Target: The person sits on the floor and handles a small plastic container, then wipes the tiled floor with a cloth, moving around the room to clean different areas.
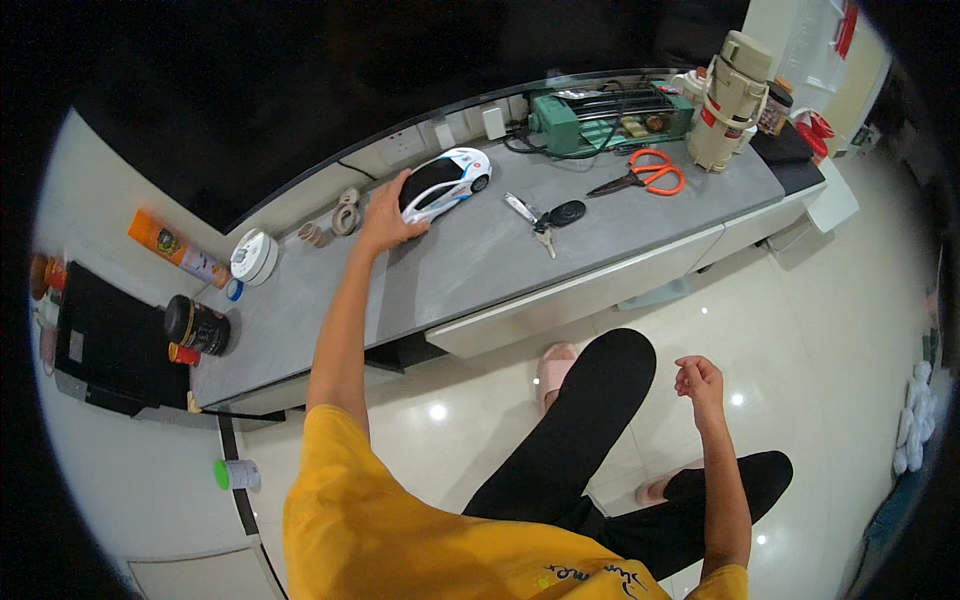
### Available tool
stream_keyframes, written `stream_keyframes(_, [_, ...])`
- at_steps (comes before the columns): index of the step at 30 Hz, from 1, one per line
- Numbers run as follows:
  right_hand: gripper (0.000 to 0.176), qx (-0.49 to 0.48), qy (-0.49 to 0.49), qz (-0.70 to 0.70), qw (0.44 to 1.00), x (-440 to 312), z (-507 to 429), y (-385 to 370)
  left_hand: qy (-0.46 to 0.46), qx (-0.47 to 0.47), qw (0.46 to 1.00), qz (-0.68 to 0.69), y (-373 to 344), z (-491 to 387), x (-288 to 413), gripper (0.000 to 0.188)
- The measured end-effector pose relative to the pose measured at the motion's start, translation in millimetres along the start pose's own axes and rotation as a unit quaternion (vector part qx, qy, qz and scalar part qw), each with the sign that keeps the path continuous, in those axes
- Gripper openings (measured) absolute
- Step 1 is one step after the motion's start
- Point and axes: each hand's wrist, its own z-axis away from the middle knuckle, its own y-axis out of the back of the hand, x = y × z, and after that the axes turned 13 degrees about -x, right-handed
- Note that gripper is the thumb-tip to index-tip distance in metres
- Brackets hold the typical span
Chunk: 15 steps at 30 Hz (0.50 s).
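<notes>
My left hand (388,219) grips one end of a white toy car (466,171) with a black roof and blue trim, fingers on one side and thumb on the other. The car rests on the grey countertop (465,259) of a long cabinet. To its right lies a bunch of keys (546,238) with a black key fob (568,213) and a nail clipper (519,206). Beyond them are scissors (656,174) with orange handles. My right hand (700,381) hangs over the floor, away from the counter, fingers curled and nothing visible in it.
Rolls of tape (346,217) sit left of the car, near a white round device (254,256), an orange spray can (178,250) and a black jar (197,325). Farther right stand a green machine (559,124) with a cable and a beige vacuum flask (724,112). A large black screen (390,82) rises behind.
</notes>
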Motion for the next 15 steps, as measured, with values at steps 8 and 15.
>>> stream_keyframes(8, [0.023, 0.008, 0.009, 0.005, 1.000, 2, 9, 8, 0.060, -0.041, 0.997, -0.036, 6, -42, -11, 0.101])
stream_keyframes(15, [0.022, 0.040, 0.011, 0.003, 0.999, -1, 20, 21, -0.121, 0.063, 0.985, -0.105, -20, -24, 102, 0.069])
